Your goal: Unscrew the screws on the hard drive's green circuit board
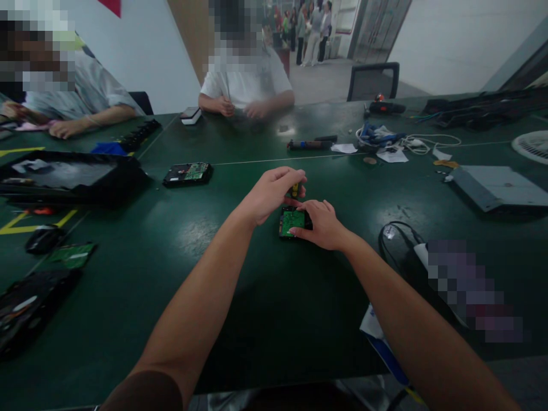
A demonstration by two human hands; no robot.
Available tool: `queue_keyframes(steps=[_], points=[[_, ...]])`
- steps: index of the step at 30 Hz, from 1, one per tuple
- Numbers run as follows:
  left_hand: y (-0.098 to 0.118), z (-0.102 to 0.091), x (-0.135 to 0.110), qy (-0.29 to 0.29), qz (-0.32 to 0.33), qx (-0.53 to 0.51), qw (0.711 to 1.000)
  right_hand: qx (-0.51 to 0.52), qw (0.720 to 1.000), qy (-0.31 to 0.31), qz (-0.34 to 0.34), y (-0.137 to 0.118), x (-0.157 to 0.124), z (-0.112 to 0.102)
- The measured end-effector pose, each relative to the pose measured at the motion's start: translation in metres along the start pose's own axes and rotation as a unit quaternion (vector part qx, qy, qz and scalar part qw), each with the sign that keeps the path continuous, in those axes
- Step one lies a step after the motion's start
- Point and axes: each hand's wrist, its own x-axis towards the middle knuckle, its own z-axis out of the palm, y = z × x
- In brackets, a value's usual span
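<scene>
A hard drive lies on the green table in front of me, its green circuit board facing up. My left hand is closed around a screwdriver with a yellow and black handle, held upright over the drive's far edge. The screwdriver's tip is hidden behind my fingers. My right hand grips the drive from its right side, thumb on the circuit board and fingers along the far edge.
Another hard drive lies to the left, near a black tray. A grey metal box and tangled cables are on the right. Two people sit across the table; one's hand rests on it.
</scene>
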Motion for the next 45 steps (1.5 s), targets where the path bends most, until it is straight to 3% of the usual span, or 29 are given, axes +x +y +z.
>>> queue_keyframes(steps=[4, 11, 22, 32, 45], points=[[-0.0001, -0.0003, 0.0007, 0.006, 0.000, -0.015, 1.000, -0.003, 1.000, -0.003, 0.001, 0.0002, 0.0001, 0.0000], [0.0026, -0.0003, -0.0008, 0.021, 0.016, 0.047, 0.999, 0.002, 1.000, 0.004, 0.000, 0.0001, 0.0001, 0.0002], [-0.0006, -0.0016, 0.0019, 0.004, 0.010, -0.031, 0.999, -0.006, 1.000, 0.001, 0.003, -0.0007, -0.0006, 0.0000], [0.0022, 0.0005, -0.0007, 0.013, 0.022, 0.038, 0.999, -0.001, 1.000, 0.004, -0.002, -0.0004, -0.0005, -0.0002], [0.0002, 0.0017, 0.0007, 0.011, -0.001, -0.048, 0.999, 0.003, 1.000, 0.005, -0.005, 0.0026, 0.0008, 0.0018]])
